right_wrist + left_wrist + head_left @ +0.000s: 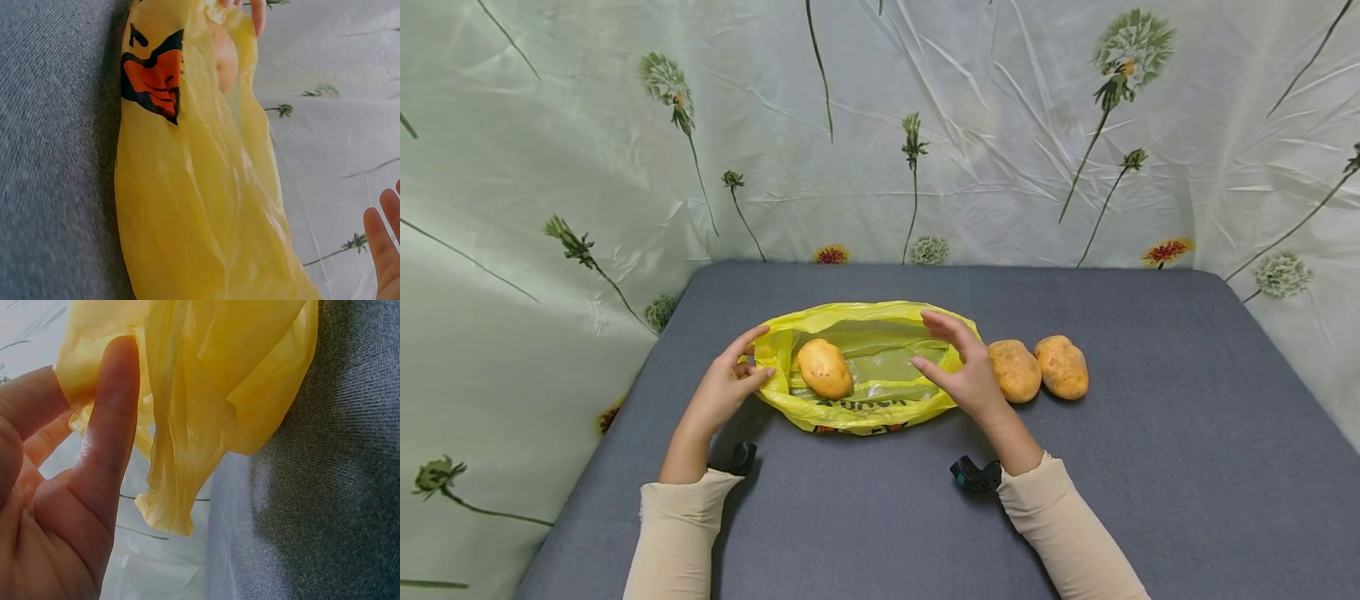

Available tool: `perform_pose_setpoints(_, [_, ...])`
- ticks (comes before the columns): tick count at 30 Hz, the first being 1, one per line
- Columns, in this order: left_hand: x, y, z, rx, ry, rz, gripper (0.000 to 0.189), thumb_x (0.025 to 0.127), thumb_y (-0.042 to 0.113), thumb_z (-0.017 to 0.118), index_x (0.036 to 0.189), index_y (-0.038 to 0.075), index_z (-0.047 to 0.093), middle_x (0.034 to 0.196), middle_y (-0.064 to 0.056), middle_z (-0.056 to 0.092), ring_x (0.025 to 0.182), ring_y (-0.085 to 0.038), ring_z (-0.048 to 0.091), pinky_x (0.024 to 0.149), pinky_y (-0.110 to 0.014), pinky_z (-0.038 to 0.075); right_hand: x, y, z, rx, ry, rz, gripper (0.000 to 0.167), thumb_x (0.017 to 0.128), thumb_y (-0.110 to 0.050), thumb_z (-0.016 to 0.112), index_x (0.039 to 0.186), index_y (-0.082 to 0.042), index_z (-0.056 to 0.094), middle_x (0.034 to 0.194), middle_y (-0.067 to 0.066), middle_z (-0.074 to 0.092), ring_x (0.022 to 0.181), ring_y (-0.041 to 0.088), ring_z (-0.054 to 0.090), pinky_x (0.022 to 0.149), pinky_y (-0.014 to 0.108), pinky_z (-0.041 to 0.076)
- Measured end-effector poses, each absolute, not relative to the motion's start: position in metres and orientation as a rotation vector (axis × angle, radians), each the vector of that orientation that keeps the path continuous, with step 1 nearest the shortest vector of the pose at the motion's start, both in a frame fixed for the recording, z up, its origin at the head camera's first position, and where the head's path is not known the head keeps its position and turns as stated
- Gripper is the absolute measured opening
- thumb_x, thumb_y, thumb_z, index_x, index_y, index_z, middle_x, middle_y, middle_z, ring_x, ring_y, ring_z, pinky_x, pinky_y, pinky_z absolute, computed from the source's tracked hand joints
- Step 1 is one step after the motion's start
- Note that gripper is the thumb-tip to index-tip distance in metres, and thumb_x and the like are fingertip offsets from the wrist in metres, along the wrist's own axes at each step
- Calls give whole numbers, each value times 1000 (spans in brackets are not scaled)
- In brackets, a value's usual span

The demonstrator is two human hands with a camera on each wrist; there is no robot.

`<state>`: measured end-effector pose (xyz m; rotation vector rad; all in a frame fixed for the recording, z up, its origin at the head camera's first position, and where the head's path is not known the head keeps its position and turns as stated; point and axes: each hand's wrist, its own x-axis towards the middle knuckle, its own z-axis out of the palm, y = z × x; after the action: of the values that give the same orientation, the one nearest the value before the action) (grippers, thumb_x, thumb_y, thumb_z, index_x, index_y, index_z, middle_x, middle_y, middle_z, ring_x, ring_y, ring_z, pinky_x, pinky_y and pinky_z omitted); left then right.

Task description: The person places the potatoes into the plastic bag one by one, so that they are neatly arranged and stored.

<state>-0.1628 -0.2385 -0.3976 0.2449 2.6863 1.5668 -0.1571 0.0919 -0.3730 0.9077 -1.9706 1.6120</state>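
At the L end of the yellow plastic bag, the L hand holds the bag's edge loosely, w/ the thumb on one side of the film & fingers on the other. Above the R end of the same bag is the R hand; it is released, thumb & fingers spread wide, grasping nothing. Btwn the hands the bag's mouth is open upward, and one potato lies inside, nearer to the L hand. Orange & black print is on the bag's near side. Just beside the R hand, outside the bag, are two more potatoes: the nearer potato, partly covered by this hand, & the farther potato, close together. Both wrists carry a black device, below beige sleeves. All rests on a dark grey-blue cloth surface; behind it hangs a pale curtain w/ dandelion pattern.
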Motion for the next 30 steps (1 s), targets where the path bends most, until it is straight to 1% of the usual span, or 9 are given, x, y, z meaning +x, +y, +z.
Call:
perform_pose_setpoints(3, [-163, -239, -398, 244, 2684, 1569, 63, 85, 3, 60, 140, 14, 31, 114, -21, 36, 65, -16, 49, 54, -28, 42, -158, 99, -374, 904, -1954, 1631, 55, 65, 22, 66, 116, 18, 45, 114, 31, 48, 106, 34, 49, 88, 42, 38])
perform_pose_setpoints(5, [-163, -239, -398, 244, 2682, 1574, 63, 85, 3, 60, 140, 14, 31, 114, -22, 36, 65, -15, 49, 54, -27, 42, -158, 104, -373, 894, -1961, 1609, 55, 65, 23, 66, 116, 18, 45, 115, 30, 48, 106, 38, 47, 90, 38, 38])
perform_pose_setpoints(7, [-163, -239, -397, 245, 2681, 1572, 63, 85, 3, 60, 140, 14, 31, 114, -21, 35, 65, -16, 48, 54, -28, 42, -157, 109, -372, 884, -1963, 1596, 56, 65, 23, 66, 116, 17, 45, 115, 30, 47, 106, 39, 47, 90, 36, 38])
perform_pose_setpoints(11, [-162, -238, -396, 241, 2684, 1564, 63, 85, 5, 61, 140, 15, 31, 114, -21, 35, 66, -16, 49, 55, -30, 43, -155, 119, -373, 846, -1964, 1606, 56, 65, 25, 64, 117, 18, 44, 115, 31, 47, 108, 33, 47, 91, 34, 38])
perform_pose_setpoints(14, [-161, -237, -393, 233, 2683, 1556, 62, 86, 5, 61, 140, 15, 32, 114, -21, 36, 65, -15, 49, 55, -29, 43, -155, 126, -374, 821, -1962, 1606, 56, 65, 25, 64, 117, 17, 44, 115, 32, 47, 108, 31, 48, 91, 34, 38])
perform_pose_setpoints(17, [-158, -235, -389, 230, 2684, 1549, 61, 86, 2, 59, 140, 10, 31, 114, -23, 36, 65, -15, 48, 54, -27, 41, -155, 133, -375, 797, -1954, 1603, 56, 65, 25, 64, 117, 17, 44, 115, 32, 47, 107, 31, 49, 90, 36, 38])
perform_pose_setpoints(21, [-155, -233, -384, 245, 2687, 1543, 61, 86, -1, 58, 140, 6, 30, 114, -26, 36, 64, -16, 48, 53, -26, 40, -155, 143, -377, 781, -1934, 1587, 56, 65, 24, 65, 117, 18, 44, 113, 34, 46, 106, 27, 50, 89, 36, 38])
perform_pose_setpoints(27, [-160, -239, -395, 269, 2692, 1555, 62, 86, 6, 60, 140, 15, 32, 113, -21, 35, 65, -16, 49, 53, -26, 41, -154, 159, -380, 728, -1958, 1548, 55, 66, 23, 64, 117, 18, 44, 114, 33, 47, 105, 30, 49, 89, 31, 38])
perform_pose_setpoints(30, [-161, -239, -396, 266, 2694, 1559, 62, 86, 5, 61, 139, 17, 33, 113, -20, 36, 65, -18, 49, 54, -27, 42, -152, 167, -381, 675, -2003, 1540, 56, 65, 25, 63, 118, 17, 44, 116, 31, 47, 107, 27, 49, 90, 31, 38])
